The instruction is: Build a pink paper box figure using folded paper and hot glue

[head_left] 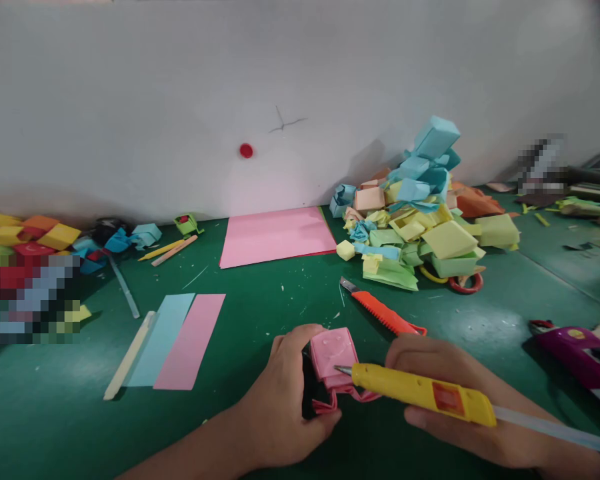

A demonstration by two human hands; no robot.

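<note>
In the head view, my left hand (pixel 285 400) grips a small pink folded-paper box (pixel 333 353) from its left side, fingers behind it and thumb below. Thin pink folded strips hang from the box's lower edge. My right hand (pixel 445 373) is closed around a yellow hot glue gun (pixel 405 385), and a translucent glue stick (pixel 545 427) runs out of its back end. The gun's metal nozzle reaches the front face of the box, where clear shiny spots show; whether it touches cannot be told. Just beyond lies an orange utility knife (pixel 383 310) with its blade out.
Blue and pink paper strips (pixel 193 343) lie at left beside a wooden stick (pixel 130 357). Pink sheets (pixel 277 237) lie against the wall. A heap of folded paper pieces (pixel 425 220) stands back right, more paper boxes (pixel 35 233) far left. A purple object (pixel 575 350) lies right.
</note>
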